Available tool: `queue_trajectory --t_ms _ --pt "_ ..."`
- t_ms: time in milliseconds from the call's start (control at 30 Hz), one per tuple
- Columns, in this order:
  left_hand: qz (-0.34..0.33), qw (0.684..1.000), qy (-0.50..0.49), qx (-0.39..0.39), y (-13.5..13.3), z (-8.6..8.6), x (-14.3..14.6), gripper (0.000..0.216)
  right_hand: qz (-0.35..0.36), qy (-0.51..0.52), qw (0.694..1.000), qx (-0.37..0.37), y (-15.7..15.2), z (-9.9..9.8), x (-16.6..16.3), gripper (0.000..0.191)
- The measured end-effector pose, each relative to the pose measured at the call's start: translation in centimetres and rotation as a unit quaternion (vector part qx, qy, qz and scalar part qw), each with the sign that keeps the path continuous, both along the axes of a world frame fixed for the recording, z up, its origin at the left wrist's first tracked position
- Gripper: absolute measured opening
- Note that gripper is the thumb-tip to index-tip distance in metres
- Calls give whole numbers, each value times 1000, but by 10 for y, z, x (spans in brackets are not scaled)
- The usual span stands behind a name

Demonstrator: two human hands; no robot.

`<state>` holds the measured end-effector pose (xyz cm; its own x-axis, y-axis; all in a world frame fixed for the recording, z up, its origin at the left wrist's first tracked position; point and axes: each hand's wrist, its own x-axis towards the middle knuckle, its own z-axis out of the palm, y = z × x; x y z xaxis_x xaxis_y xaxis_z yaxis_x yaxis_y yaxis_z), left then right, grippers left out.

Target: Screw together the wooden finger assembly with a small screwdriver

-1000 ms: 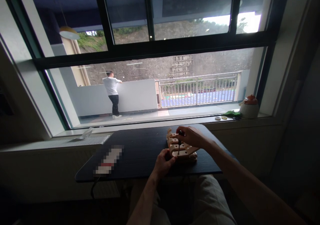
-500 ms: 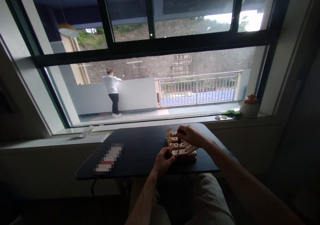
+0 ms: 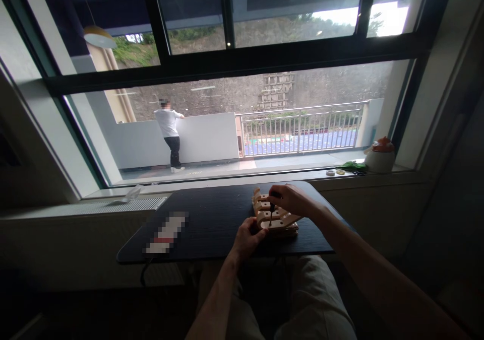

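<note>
Gripping the screwdriver (image 3: 271,210) upright, the right hand (image 3: 290,199) rests its tip on the wooden piece (image 3: 278,225) atop the table (image 3: 212,224), where tilting could skid it into the left hand (image 3: 247,239), whose fingers clasp the near-left corner.

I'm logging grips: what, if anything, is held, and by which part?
The right hand holds a slim, dark-handled screwdriver by its handle. The left hand touches the left end of a pale, ribbed wooden assembly; whether it grips is unclear.
</note>
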<state>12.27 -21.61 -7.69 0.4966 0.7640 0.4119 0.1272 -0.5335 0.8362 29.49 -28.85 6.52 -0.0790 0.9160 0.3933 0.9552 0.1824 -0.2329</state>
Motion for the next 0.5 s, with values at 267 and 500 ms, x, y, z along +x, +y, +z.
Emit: queue_trajectory --t_ms 267,500 --pt "-1 1000 3 -7 -2 3 0 25 12 0 1000 -5 -4 8 -1 27" --pt "-9 1000 -4 -10 -3 5 0 28 26 -8 1000 -7 -3 7 0 30"
